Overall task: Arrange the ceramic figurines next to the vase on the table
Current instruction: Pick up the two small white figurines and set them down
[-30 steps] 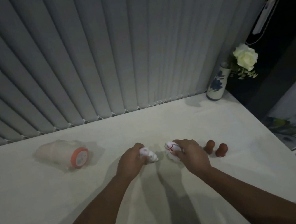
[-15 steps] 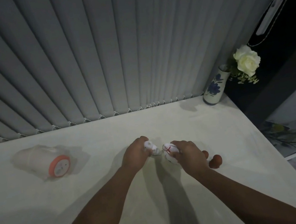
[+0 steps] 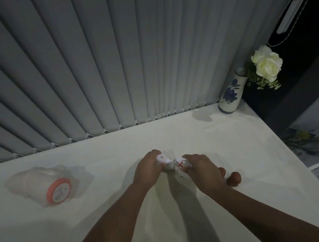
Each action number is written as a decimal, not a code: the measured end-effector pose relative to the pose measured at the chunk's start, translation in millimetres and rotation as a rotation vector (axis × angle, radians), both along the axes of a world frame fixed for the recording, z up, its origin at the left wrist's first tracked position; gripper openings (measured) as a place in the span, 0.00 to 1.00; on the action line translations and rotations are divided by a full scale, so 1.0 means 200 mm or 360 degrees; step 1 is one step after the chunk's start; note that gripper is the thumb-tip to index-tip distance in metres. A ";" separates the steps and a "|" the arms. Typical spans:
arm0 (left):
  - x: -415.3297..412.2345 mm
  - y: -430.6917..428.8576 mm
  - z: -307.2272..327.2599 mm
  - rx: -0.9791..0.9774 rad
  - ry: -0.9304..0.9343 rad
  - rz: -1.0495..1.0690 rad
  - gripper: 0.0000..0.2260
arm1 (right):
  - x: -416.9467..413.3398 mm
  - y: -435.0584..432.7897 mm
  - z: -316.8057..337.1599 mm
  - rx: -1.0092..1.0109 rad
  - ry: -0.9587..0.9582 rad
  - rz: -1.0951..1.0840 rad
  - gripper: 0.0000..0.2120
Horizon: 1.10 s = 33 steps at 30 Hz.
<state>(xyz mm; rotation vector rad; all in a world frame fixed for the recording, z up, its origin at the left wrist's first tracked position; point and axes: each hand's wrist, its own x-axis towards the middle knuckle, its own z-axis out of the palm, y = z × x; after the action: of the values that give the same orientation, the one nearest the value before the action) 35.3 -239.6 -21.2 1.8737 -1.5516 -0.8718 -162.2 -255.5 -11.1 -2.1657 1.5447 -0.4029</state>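
Gripping a small white figurine (image 3: pixel 163 159) in the left hand (image 3: pixel 148 169) and a white figurine with red markings (image 3: pixel 179 164) in the right hand (image 3: pixel 203 171), the person holds both close together over the middle of the white bench (image 3: pixel 128 220). Two brown figurines (image 3: pixel 233 179) sit just right of the right hand, well apart from the blue-flowered vase (image 3: pixel 230 94) with its white rose (image 3: pixel 267 64) at the far right corner. A wrapped roll with an orange end (image 3: pixel 58 191) lies far left.
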 end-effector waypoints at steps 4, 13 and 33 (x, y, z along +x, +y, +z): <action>0.00 0.00 0.00 -0.0012 0.0036 -0.0001 0.16 | -0.03 0.00 -0.01 -0.0003 0.0041 -0.0006 0.07; -0.02 0.03 0.00 0.0002 -0.0007 -0.0035 0.19 | -0.04 0.01 0.00 0.0066 0.0001 -0.0007 0.07; 0.27 0.33 0.10 -0.0283 -0.0526 0.0177 0.18 | 0.21 0.14 0.15 -0.0278 0.0250 0.0103 0.23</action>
<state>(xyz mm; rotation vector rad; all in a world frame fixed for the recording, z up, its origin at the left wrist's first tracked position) 88.8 -173.4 -2.0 2.0223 -1.6338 -0.3736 -120.2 -228.0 18.1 -2.4265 1.5677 -0.3666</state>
